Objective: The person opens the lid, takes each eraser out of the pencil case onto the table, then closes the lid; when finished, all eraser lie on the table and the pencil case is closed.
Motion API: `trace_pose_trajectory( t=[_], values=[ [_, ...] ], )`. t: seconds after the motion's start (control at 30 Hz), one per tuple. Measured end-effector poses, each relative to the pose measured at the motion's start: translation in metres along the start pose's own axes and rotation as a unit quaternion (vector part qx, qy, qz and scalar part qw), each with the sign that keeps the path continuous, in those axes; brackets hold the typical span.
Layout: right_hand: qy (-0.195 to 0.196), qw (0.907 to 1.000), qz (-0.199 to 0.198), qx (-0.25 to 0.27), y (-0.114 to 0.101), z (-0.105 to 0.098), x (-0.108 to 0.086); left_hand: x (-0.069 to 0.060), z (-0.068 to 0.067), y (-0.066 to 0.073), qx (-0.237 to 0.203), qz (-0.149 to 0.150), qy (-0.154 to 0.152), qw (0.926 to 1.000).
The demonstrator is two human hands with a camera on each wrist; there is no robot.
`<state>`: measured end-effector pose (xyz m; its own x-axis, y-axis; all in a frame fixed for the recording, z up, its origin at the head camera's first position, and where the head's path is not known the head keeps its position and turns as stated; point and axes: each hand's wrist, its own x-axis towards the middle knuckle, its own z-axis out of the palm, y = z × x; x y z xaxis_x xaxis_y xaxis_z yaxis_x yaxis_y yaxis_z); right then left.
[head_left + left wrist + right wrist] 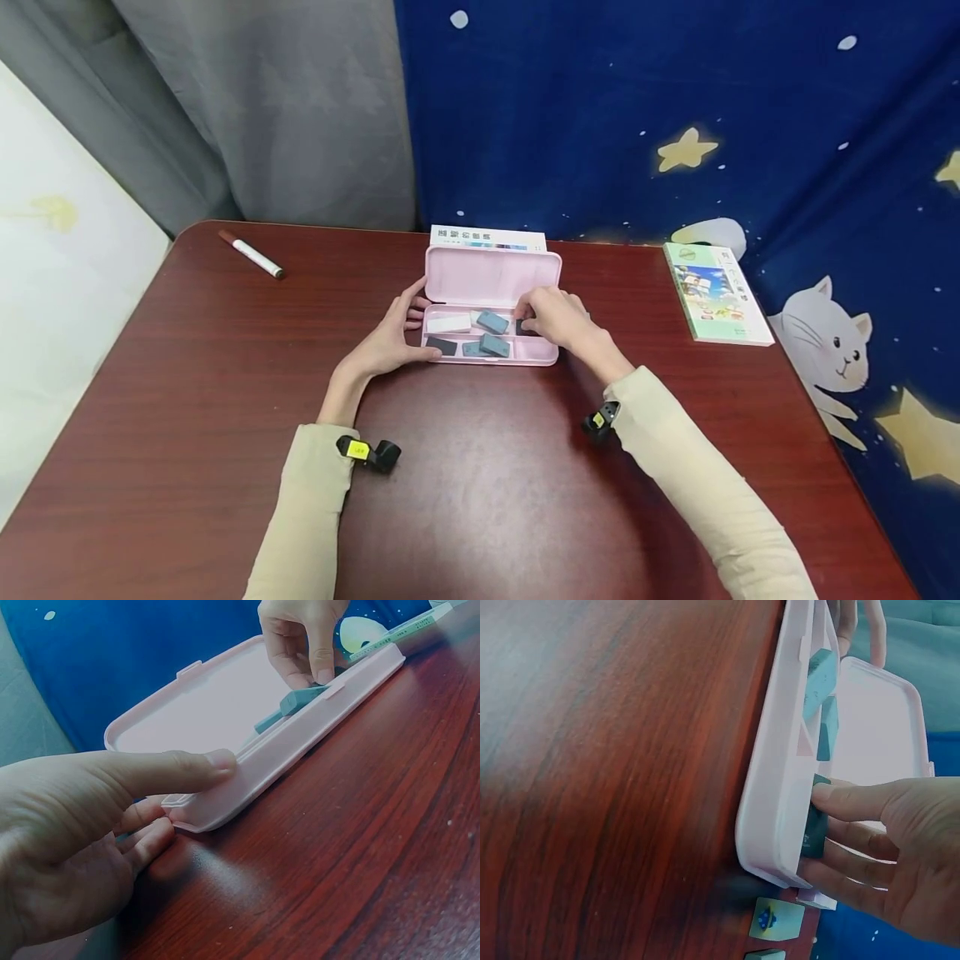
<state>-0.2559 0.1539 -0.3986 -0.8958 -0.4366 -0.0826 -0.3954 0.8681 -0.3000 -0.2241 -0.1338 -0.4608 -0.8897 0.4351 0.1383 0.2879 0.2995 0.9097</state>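
An open pink pencil case [536, 352] lies on the table with its lid [492, 277] tilted back. My left hand [390, 337] grips its left end, thumb on the front wall and fingers around the end. Inside the case, my right hand [557, 318] pinches a dark eraser [815, 825] at the right of the rear compartment. Left of it sit a blue-grey eraser [492, 322] and a long white block [448, 324]. The front compartment holds another dark eraser [441, 346] and two overlapping blue-grey erasers, the upper one [495, 345] tilted.
Beyond the case's right end, the right wrist view shows a pale block with a blue print [776, 919]. A white book [487, 237] is behind the lid. A green-edged book [716, 296] lies at the right, a marker [255, 257] at the far left. Curtains hang behind the table [480, 467].
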Motion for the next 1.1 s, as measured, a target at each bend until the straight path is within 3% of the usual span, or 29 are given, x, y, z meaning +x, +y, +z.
trace_pose_trajectory(
  t=[0.2, 0.47, 0.57, 0.73, 0.83, 0.93, 1.1],
  values=[
    [0.027, 0.9989, 0.0, 0.038, 0.002, -0.001, -0.003, 0.002, 0.001, 0.0, -0.001, -0.001, -0.002, 1.0],
    [0.055, 0.993, -0.021, 0.102, 0.006, 0.001, -0.004, -0.005, -0.002, 0.027, -0.029, 0.005, -0.006, 0.9995],
    [0.059, 0.9889, -0.014, 0.136, 0.008, 0.001, -0.004, -0.004, -0.002, 0.024, -0.022, 0.009, -0.007, 0.9997],
    [0.059, 0.9686, 0.039, 0.238, 0.014, -0.001, -0.007, 0.001, -0.001, 0.003, -0.005, 0.006, 0.0, 1.0],
    [0.061, 0.9531, 0.065, 0.289, 0.017, -0.003, -0.008, 0.001, -0.001, 0.0, -0.006, 0.002, 0.003, 1.0],
    [0.057, 0.9429, 0.076, 0.319, 0.02, -0.003, -0.01, 0.0, -0.001, 0.004, -0.011, 0.001, 0.003, 0.9999],
    [0.049, 0.9312, 0.09, 0.35, 0.027, -0.005, -0.018, -0.005, -0.001, 0.026, -0.027, 0.006, -0.005, 0.9996]
  ],
)
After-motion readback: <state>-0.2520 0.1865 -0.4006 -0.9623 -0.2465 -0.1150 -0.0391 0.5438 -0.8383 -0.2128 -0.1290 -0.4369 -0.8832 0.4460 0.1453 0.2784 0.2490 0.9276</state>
